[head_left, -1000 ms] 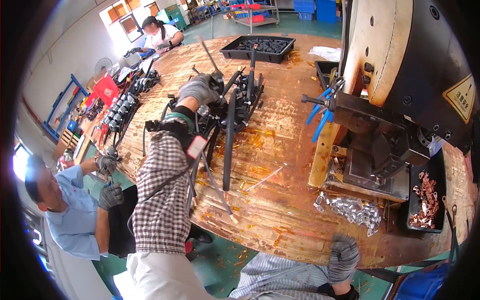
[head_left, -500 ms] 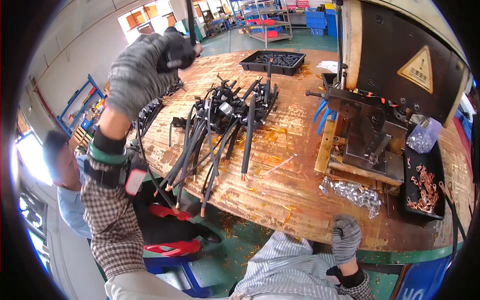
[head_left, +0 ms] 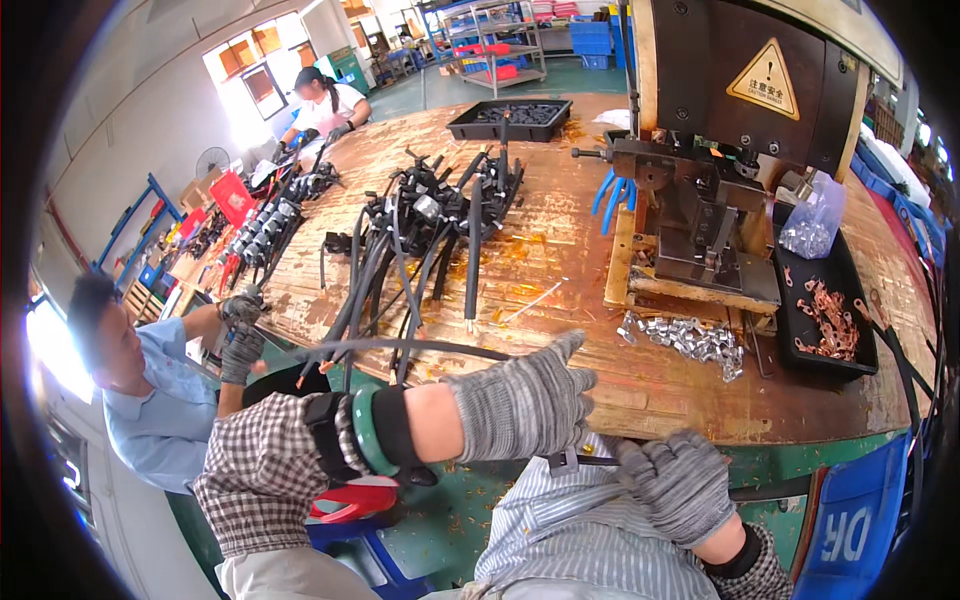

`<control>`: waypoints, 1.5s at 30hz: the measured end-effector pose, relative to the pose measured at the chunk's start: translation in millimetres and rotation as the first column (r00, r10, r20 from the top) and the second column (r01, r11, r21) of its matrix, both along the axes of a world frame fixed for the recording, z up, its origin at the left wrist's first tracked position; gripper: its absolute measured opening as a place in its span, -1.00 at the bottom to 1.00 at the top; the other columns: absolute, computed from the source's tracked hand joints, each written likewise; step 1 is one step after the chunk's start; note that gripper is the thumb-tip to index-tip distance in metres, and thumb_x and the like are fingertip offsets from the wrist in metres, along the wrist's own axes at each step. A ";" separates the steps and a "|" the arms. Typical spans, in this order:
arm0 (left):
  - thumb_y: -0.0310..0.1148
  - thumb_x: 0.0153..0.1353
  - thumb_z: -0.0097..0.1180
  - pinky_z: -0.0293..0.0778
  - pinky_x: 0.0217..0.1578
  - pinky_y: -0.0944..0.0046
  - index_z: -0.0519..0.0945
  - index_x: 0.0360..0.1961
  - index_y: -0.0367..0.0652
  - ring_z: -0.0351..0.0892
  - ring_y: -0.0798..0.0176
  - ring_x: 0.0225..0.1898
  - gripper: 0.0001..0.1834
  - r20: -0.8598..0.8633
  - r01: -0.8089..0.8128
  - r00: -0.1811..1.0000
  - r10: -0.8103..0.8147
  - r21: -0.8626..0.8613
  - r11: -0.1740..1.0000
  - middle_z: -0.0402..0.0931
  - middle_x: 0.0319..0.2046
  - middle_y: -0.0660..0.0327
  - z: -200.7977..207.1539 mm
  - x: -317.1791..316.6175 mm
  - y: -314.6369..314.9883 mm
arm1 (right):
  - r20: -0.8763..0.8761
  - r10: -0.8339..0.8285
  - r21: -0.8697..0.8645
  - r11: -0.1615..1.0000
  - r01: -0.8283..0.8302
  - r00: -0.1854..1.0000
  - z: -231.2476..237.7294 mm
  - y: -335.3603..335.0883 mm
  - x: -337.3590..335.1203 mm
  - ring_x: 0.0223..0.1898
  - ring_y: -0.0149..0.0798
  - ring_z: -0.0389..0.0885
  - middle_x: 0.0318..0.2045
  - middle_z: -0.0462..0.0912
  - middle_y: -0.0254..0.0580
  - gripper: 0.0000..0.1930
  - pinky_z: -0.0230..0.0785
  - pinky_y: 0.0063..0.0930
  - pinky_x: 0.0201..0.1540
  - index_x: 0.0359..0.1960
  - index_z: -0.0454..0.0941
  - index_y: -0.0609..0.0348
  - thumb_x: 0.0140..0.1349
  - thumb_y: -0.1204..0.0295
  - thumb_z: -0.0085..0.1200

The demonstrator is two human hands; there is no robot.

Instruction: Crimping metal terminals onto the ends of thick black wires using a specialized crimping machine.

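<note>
Head view. Labels: I am seeing a yellow triangular warning label (head_left: 765, 80) sitting on the dark upper housing of a press (head_left: 700, 180); dark characters are running below its symbol. A blue panel (head_left: 860, 500) at lower right is carrying large white letters.

Item in hand: one black cable (head_left: 420, 346), slim, slightly bowed, blurring toward its left end, which is hanging in the air over the near table edge. The left hand (head_left: 525, 400), in a ribbed grey knit glove, is gripping it at its right end; the palm is staying out of sight. A small black fitting (head_left: 565, 463), squarish with a thin dark stem, is showing just below that glove. The right hand (head_left: 680, 490), gloved alike, is closing its fingers on the stem above the striped lap. Both hands are lying close together; whether cable and fitting are forming one piece, I cannot tell.

Surroundings: a worn wooden table (head_left: 560, 215) is bearing a bundle of black cables (head_left: 400, 200), their ends spreading toward the near edge. Beside the press, silver sleeves (head_left: 690, 338) are lying loose; copper lugs (head_left: 830, 320) are filling part of a black tray (head_left: 838, 370). At left, a co-worker in a light blue shirt (head_left: 150, 380) is sitting, wearing grey gloves.
</note>
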State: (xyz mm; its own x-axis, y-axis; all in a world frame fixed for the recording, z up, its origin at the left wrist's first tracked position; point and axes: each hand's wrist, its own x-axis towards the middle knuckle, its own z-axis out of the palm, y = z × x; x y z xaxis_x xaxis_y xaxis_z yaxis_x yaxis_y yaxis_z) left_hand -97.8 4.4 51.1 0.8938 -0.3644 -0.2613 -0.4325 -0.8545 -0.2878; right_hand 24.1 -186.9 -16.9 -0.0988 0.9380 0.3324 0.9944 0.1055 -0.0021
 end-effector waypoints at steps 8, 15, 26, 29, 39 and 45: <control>-0.17 0.04 0.03 -0.05 0.15 -0.26 0.57 -0.25 0.16 0.19 0.06 0.20 -0.77 -0.191 -0.084 0.975 0.112 0.146 0.986 0.39 0.04 0.25 -32.2 44.7 52.0 | -0.400 -0.212 -0.048 0.976 0.211 0.892 -42.3 35.6 15.2 -0.51 -0.01 0.49 -0.58 0.52 -0.04 -0.82 0.32 -0.24 -0.50 -0.48 0.52 0.20 0.06 0.33 0.05; -0.21 -0.05 0.11 0.23 0.02 -0.02 0.47 -0.08 0.06 0.29 0.03 0.06 -0.58 -0.191 -0.266 0.956 0.222 -0.246 0.932 0.37 -0.03 0.13 -15.7 47.0 61.7 | -0.676 -0.197 -0.067 0.976 0.208 0.710 -58.2 66.3 29.0 -0.46 0.03 0.52 -0.52 0.54 0.02 -0.78 0.35 -0.24 -0.40 -0.39 0.53 0.21 0.11 0.29 0.02; 0.15 0.09 -0.13 0.35 -0.64 0.08 0.29 0.11 -0.10 0.52 0.02 -0.53 -0.32 0.056 -0.329 0.879 0.474 -0.649 0.686 0.47 -0.53 0.06 -103.1 58.2 8.7 | -0.697 -0.191 -0.132 0.982 0.137 0.691 -64.9 66.5 53.8 -0.48 0.00 0.51 -0.55 0.54 -0.04 -0.55 0.33 -0.28 -0.42 -0.38 0.52 0.19 -0.15 0.06 0.23; 0.16 0.10 -0.13 0.34 -0.65 0.11 0.31 0.09 -0.13 0.52 0.04 -0.54 -0.33 0.109 -0.309 0.863 0.494 -0.659 0.685 0.47 -0.53 0.07 -106.6 56.9 8.0 | -0.484 -0.201 -0.148 0.978 0.146 0.852 -65.5 60.2 61.0 -0.45 0.02 0.50 -0.51 0.53 -0.02 -0.65 0.32 -0.25 -0.41 -0.34 0.52 0.18 -0.05 0.16 0.17; 0.08 0.13 -0.13 0.32 -0.68 0.18 0.52 -0.22 -0.13 0.49 0.10 -0.65 -0.51 0.216 -0.311 0.709 0.672 -0.759 0.572 0.47 -0.66 0.14 -115.9 63.6 3.0 | -0.422 -0.329 -0.133 0.944 0.301 0.845 -63.1 41.2 58.0 -0.53 -0.01 0.44 -0.61 0.47 -0.05 -0.68 0.25 -0.19 -0.46 -0.50 0.48 0.15 0.15 0.13 -0.08; 0.07 0.12 -0.12 0.31 -0.72 0.20 0.54 -0.28 -0.09 0.48 0.16 -0.68 -0.55 0.314 -0.298 0.649 0.692 -0.732 0.612 0.46 -0.69 0.18 -121.2 61.4 -1.5 | -0.944 -0.173 -0.274 0.886 0.374 -0.282 -73.6 38.8 35.3 -0.80 -0.49 0.24 -0.83 0.29 -0.38 -0.59 0.06 -0.61 -0.74 -0.61 0.35 0.12 0.20 0.05 -0.06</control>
State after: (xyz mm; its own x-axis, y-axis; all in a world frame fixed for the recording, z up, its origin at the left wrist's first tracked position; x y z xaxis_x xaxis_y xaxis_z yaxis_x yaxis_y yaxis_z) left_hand -36.4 2.8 -70.1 0.8719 0.2961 0.3901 0.1752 -0.9324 0.3161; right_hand 59.4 -148.1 -90.5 0.6719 0.7055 -0.2252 -0.2429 -0.0773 -0.9670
